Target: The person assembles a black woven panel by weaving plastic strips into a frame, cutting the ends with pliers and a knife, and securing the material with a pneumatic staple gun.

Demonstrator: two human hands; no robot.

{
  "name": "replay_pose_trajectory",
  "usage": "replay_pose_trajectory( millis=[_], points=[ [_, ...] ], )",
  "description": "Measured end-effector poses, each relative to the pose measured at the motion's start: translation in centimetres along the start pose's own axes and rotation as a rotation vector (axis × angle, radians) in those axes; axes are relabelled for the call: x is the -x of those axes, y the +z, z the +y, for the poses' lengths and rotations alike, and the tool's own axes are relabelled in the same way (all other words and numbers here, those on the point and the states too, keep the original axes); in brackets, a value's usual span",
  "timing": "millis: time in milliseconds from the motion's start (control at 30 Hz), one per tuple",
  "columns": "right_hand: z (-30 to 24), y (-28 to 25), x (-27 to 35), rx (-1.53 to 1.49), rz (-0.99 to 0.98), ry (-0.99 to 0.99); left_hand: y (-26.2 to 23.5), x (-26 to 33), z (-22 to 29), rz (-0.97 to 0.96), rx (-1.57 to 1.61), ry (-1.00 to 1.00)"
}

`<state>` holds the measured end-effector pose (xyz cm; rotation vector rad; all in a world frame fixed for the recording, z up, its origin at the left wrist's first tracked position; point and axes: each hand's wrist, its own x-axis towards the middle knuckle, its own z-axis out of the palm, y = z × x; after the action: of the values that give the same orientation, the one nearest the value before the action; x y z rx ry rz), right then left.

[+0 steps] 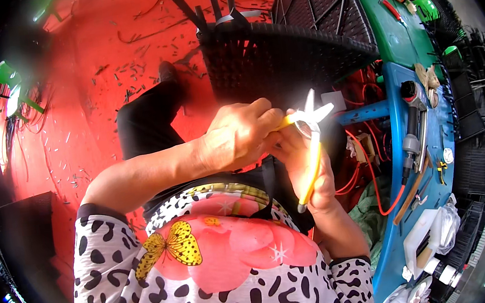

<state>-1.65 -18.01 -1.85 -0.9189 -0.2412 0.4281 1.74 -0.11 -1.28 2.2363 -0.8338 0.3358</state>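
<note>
The left hand (241, 132) was closed around one handle of a silver-bladed hand cutter with yellow grips (309, 121). The right hand (309, 171) lay against the other handle; how tightly it was closed could not be told. The blades stood parted, above the lap and beside a black woven lattice panel (279, 51). A blue plastic surface (393, 257) carried a grey-and-black power tool (411, 123) at right.

Legible text: none. No label, brand, number or sign can be read. Yellow-handled cutters (314, 158): no readable marking. Power tool (411, 123) on the blue surface (390, 78): any lettering too small and blurred to make out.
</note>
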Motion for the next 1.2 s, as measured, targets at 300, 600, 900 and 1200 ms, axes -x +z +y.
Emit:
replay_pose_trajectory(
  millis=[300, 600, 900, 1200],
  points=[
    [-4.5, -4.8, -1.9, 0.309, 0.255, -0.247, -4.3, -8.2, -1.3, 0.225, -0.427, 0.472],
    [-9.0, -4.9, -7.4, 1.537, 0.102, -0.663, -5.9, -3.9, -5.4, 0.396, -0.452, 0.056],
    [-7.7, -4.3, -9.0, 1.500, 0.112, -0.697, -6.2, -3.8, -6.0, 0.406, -0.392, 0.090],
    [-3.3, -5.5, -6.4, 1.257, 0.181, -0.421, -7.6, -5.4, -4.8, 0.237, -0.337, -0.054]
  ],
)
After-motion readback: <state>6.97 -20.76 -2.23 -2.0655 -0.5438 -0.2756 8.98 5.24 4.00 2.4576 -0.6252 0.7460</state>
